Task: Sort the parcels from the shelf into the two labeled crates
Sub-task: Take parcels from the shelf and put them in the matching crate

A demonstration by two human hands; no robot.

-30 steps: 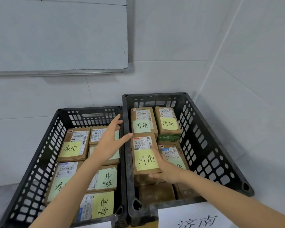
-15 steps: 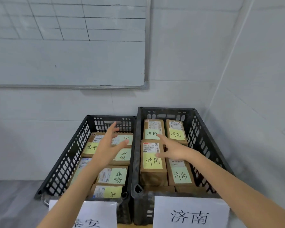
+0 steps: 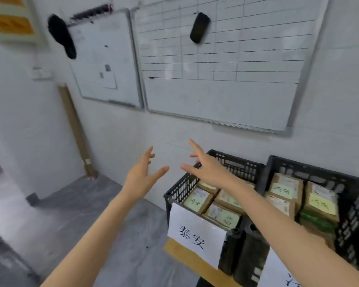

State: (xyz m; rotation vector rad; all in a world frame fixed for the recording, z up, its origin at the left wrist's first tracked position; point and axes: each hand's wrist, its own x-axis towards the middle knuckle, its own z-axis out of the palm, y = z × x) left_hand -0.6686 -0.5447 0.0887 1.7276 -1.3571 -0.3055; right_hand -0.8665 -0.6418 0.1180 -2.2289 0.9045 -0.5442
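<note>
Head view: left hand (image 3: 140,177) and right hand (image 3: 208,168) reach forward, fingers spread, empty.

The left hand (image 3: 140,175) and right hand (image 3: 207,166) hover close together, fingers spread and holding nothing. Under the right hand is the far corner of a black crate (image 3: 238,164) bearing a paper sign (image 3: 195,235) that reads 泰安. The other crate (image 3: 311,175) stands right of that forearm. Both crates hold brown parcels (image 3: 198,200) with notes stuck on top. 2 whiteboards (image 3: 226,59) hang above the hands.
</note>
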